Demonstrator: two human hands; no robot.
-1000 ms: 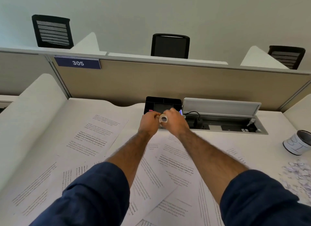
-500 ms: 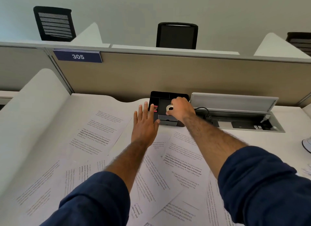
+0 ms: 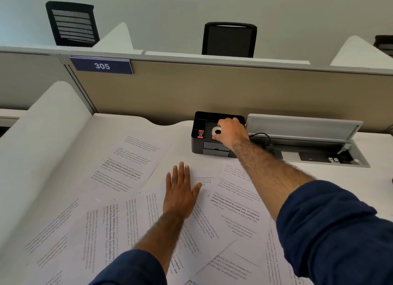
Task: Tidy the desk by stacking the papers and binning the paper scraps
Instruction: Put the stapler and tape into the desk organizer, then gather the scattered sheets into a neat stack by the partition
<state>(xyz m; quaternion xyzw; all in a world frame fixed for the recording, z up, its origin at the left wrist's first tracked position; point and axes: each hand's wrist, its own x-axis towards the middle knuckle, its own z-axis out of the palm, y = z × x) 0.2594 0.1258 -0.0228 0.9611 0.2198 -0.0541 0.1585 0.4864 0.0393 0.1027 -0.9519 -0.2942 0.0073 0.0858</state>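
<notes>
1. Your loose white printed paper sheets (image 3: 234, 202) lie fanned and overlapping across the white worktop (image 3: 174, 131), at all angles, none stacked yet. By my reading they will be light, floppy and slippery on each other; slide them together with a flat palm, then take the pile by its edges and square it, rather than pinching one corner.
2. No paper scraps or bin show in this view, so I cannot tell you where they are.
3. Your left hand (image 3: 180, 193) rests flat on the sheets, fingers together, thumb out, gripping nothing.
4. Your right hand (image 3: 230, 131) reaches to the small black plastic desk organiser (image 3: 198, 144) at the back of the worktop, its fingertips pinching a small white roll of tape (image 3: 217, 131) at the top tray. The roll looks light and rigid; hold it by the rim.
5. A small pink-and-black item (image 3: 200, 134), too small to identify, sits in the organiser's left compartment.
6. Right of it is an open grey cable hatch (image 3: 302, 127) with a black cable.
7. Writing: the blue partition sign (image 3: 101, 65) reads "305". On the sheets you can make out bold lines such as "way of living. Defined by a slower pace. It is centered around strong community bonds".
</notes>
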